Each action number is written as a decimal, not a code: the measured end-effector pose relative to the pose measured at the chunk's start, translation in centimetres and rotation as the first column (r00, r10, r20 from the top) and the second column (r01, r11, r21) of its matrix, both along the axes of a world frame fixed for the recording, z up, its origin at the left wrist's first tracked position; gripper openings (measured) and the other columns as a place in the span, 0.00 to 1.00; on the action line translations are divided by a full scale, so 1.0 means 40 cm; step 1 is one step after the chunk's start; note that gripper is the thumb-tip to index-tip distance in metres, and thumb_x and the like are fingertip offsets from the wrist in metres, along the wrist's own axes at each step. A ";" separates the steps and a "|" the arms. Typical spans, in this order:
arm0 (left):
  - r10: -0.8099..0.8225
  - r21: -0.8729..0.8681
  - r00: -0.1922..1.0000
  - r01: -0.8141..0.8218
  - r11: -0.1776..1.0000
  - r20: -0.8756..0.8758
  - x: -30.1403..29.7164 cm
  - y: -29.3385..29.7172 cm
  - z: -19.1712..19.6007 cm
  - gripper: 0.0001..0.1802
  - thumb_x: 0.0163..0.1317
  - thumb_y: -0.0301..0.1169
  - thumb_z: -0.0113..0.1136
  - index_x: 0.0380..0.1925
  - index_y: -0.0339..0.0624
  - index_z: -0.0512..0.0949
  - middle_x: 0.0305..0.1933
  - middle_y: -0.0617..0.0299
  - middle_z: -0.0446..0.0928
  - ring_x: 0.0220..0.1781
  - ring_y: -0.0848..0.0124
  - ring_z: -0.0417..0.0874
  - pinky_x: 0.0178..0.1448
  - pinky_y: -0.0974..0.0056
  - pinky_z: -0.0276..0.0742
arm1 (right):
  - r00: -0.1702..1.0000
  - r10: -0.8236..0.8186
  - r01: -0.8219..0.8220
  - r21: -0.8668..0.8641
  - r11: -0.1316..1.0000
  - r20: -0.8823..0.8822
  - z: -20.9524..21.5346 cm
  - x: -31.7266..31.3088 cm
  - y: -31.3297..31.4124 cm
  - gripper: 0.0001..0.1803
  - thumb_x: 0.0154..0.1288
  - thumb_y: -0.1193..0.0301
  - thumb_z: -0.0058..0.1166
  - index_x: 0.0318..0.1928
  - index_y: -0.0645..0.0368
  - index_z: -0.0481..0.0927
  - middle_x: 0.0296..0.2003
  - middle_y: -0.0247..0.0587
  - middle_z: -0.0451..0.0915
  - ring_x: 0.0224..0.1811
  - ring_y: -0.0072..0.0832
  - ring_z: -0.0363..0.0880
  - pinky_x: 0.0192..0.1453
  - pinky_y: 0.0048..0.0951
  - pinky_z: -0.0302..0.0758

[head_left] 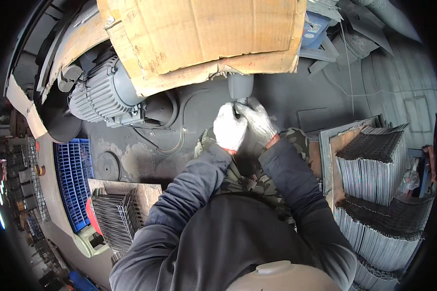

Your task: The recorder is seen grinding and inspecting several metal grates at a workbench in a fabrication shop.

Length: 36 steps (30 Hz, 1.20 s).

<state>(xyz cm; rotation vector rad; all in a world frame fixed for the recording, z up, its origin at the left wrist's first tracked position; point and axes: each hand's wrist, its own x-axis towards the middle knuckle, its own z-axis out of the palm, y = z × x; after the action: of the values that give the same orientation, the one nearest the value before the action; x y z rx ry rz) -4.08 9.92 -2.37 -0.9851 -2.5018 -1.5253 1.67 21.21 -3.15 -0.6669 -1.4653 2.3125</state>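
Both my hands wear white knitted gloves and meet in front of me, just below a grey blunt-ended machine part point(241, 87) that juts out from under the cardboard. My left hand point(229, 127) is closed, with its fingers bent inward. Against it presses my right hand point(258, 120), its fingers curled toward the same spot. A small dark patch shows between them, but whatever they hold is hidden by the gloves. The fingertips are close to the lower end of the grey part; I cannot tell whether they touch it.
A large cardboard sheet point(204, 36) covers the machine ahead. On the left stand a ribbed grey motor point(104, 94), a blue plastic crate point(74, 179) and a stack of thin dark metal pieces point(114, 218). Tall stacks of thin metal plates point(371, 169) rise at my right.
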 end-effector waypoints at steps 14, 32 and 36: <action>0.055 -0.048 0.998 -0.057 0.997 -0.043 0.002 -0.024 0.011 0.15 0.63 0.32 0.68 0.46 0.39 0.80 0.40 0.43 0.82 0.44 0.40 0.85 0.48 0.45 0.82 | 0.996 0.092 -0.092 -0.014 0.996 0.004 0.015 -0.009 -0.012 0.09 0.78 0.73 0.60 0.53 0.62 0.84 0.45 0.32 0.84 0.49 0.22 0.80 0.58 0.28 0.78; 0.042 -0.075 0.999 -0.044 0.996 -0.027 0.012 -0.029 0.017 0.18 0.60 0.32 0.68 0.49 0.39 0.79 0.44 0.45 0.80 0.45 0.42 0.84 0.49 0.45 0.81 | 0.997 0.078 -0.079 -0.059 0.995 -0.024 0.016 -0.006 -0.017 0.10 0.78 0.72 0.61 0.55 0.62 0.83 0.46 0.33 0.85 0.50 0.22 0.81 0.58 0.27 0.79; 0.020 -0.048 0.998 -0.022 0.999 -0.054 0.005 -0.013 0.014 0.15 0.62 0.30 0.68 0.47 0.38 0.80 0.42 0.43 0.82 0.45 0.40 0.85 0.47 0.46 0.81 | 0.998 0.062 -0.062 -0.068 0.996 0.000 0.019 0.005 -0.007 0.11 0.78 0.72 0.61 0.55 0.63 0.83 0.47 0.35 0.85 0.51 0.22 0.81 0.60 0.27 0.78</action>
<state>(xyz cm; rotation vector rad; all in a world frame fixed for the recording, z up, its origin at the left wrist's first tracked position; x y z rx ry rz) -3.90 9.41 -1.81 -0.9892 -2.5153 -1.4197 1.88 20.95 -2.38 -0.6506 -1.4339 2.4187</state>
